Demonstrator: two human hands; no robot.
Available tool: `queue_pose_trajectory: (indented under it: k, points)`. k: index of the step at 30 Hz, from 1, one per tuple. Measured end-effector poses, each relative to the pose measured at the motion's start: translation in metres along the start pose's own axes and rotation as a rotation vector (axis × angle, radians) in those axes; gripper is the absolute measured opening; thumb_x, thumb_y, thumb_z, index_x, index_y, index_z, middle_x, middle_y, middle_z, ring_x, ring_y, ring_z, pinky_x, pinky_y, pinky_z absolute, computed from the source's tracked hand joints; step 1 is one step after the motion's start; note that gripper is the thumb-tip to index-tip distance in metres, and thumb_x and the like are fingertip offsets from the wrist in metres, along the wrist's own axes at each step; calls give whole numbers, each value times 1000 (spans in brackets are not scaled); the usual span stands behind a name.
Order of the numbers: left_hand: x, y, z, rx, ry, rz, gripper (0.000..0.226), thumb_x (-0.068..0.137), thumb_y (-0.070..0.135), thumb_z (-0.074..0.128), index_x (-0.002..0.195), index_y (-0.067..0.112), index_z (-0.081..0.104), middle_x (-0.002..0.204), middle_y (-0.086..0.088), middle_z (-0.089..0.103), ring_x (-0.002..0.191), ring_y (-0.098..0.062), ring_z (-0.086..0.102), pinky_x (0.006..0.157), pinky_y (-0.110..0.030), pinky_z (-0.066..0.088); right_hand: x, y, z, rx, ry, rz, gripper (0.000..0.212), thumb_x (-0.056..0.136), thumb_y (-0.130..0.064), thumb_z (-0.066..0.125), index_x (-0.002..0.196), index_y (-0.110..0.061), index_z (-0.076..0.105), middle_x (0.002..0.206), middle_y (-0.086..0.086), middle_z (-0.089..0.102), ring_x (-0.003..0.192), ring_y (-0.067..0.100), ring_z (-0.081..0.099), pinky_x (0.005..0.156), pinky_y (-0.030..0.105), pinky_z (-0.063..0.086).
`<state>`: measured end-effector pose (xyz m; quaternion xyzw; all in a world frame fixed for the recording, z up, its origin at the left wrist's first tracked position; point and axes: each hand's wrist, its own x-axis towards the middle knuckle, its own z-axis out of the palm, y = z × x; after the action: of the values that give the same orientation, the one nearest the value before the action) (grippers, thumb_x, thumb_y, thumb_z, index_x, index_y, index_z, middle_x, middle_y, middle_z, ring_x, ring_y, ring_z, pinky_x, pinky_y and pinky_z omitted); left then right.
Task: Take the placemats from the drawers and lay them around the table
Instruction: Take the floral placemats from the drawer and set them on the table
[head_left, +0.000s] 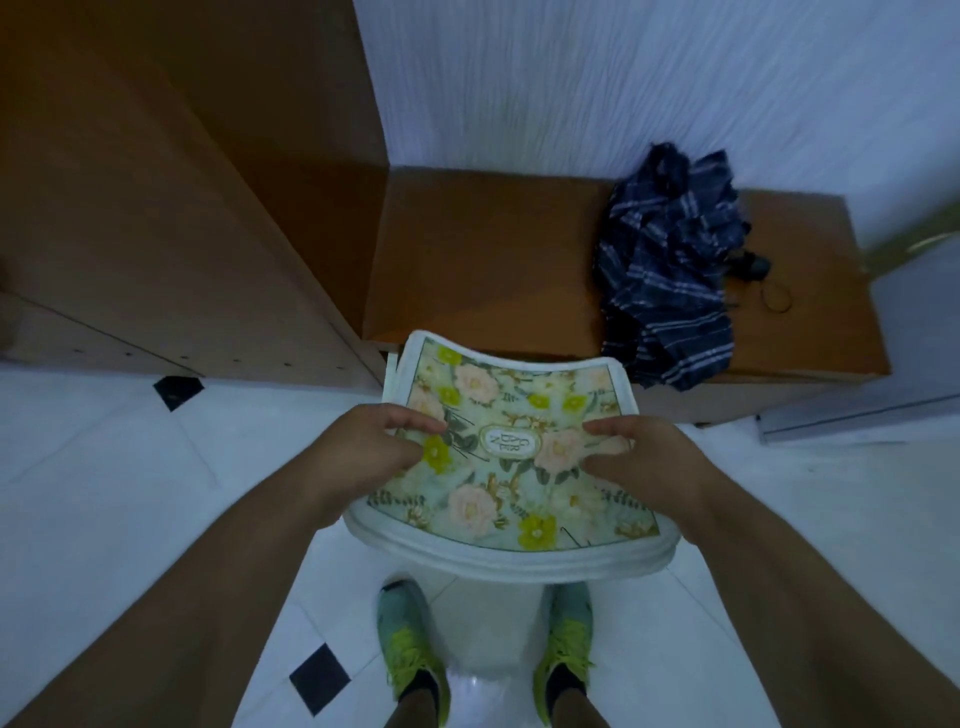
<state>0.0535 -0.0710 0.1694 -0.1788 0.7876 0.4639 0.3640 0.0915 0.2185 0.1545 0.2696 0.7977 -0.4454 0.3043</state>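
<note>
A stack of placemats (511, 395) with a floral print and white borders is held in front of me, above the floor. My left hand (369, 457) grips its left edge, thumb on top. My right hand (631, 465) grips its right edge the same way. The stack sags a little in the middle and its near edge shows several layers. No drawer front or table is in view.
A low wooden cabinet (483, 249) stands just beyond the placemats, with a folded dark striped umbrella (670, 280) on its right part. A tall wooden unit (156, 208) rises at the left. White tiled floor (104, 493) and my shoes (410, 654) lie below.
</note>
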Motion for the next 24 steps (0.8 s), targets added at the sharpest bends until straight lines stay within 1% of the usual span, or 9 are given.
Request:
queue_pose_trajectory:
  k: [5, 9, 12, 14, 16, 18, 20, 22, 24]
  points:
    - [-90, 62, -34, 21, 67, 279, 26, 95, 17, 69, 109, 36, 79, 122, 11, 59, 107, -13, 67, 95, -37, 58, -104, -63, -54, -132, 177, -171, 48, 88, -32, 74, 134, -33, 60, 118, -9, 59, 91, 8, 59, 72, 22, 53]
    - [-167, 119, -62, 44, 195, 501, 23, 96, 20, 69, 114, 32, 77, 115, 11, 52, 112, -14, 60, 99, -37, 55, -190, -123, -99, -159, 358, -361, 50, 90, -31, 72, 138, -36, 57, 133, -4, 58, 101, 10, 55, 79, 22, 48]
    - [-235, 156, -85, 21, 224, 648, 31, 96, 21, 68, 116, 43, 74, 118, 17, 51, 113, -7, 59, 97, -36, 56, -263, -158, -129, -115, 463, -490, 49, 90, -28, 72, 136, -36, 58, 125, -11, 57, 100, 6, 58, 79, 17, 47]
    - [-278, 180, -101, 1, 195, 709, 39, 96, 16, 69, 117, 49, 72, 126, 18, 51, 117, -6, 59, 98, -38, 56, -310, -176, -148, -76, 511, -561, 46, 90, -27, 72, 131, -41, 59, 116, -17, 53, 88, -2, 60, 68, 9, 48]
    - [-320, 204, -116, -30, 165, 735, 45, 93, 11, 71, 115, 50, 72, 135, 10, 54, 119, -15, 63, 97, -44, 57, -349, -191, -167, -48, 540, -636, 42, 88, -30, 74, 122, -49, 59, 122, -14, 55, 88, 2, 64, 70, 23, 57]
    - [-360, 225, -124, -57, 169, 779, 42, 88, 14, 73, 114, 48, 72, 139, 3, 57, 116, -20, 66, 94, -47, 58, -381, -198, -185, -6, 559, -719, 42, 85, -32, 75, 118, -52, 58, 129, -11, 57, 101, 13, 65, 81, 38, 60]
    - [-395, 243, -125, -54, 225, 857, 36, 88, 21, 77, 113, 46, 72, 135, 7, 61, 114, -17, 68, 92, -45, 59, -407, -204, -204, 26, 561, -801, 41, 87, -29, 75, 118, -51, 59, 128, -11, 58, 107, 12, 63, 82, 36, 59]
    - [-423, 253, -117, -80, 290, 907, 34, 90, 20, 76, 114, 44, 71, 128, 13, 65, 110, -10, 69, 89, -40, 61, -425, -207, -219, 78, 488, -846, 43, 90, -26, 73, 121, -51, 58, 123, -14, 61, 100, 7, 65, 73, 29, 60]
    - [-444, 257, -101, -58, 380, 937, 39, 92, 17, 74, 119, 44, 69, 127, 14, 63, 107, 0, 66, 90, -28, 59, -436, -206, -231, 48, 432, -851, 50, 91, -25, 71, 131, -50, 54, 121, -19, 58, 99, 5, 63, 73, 21, 57]
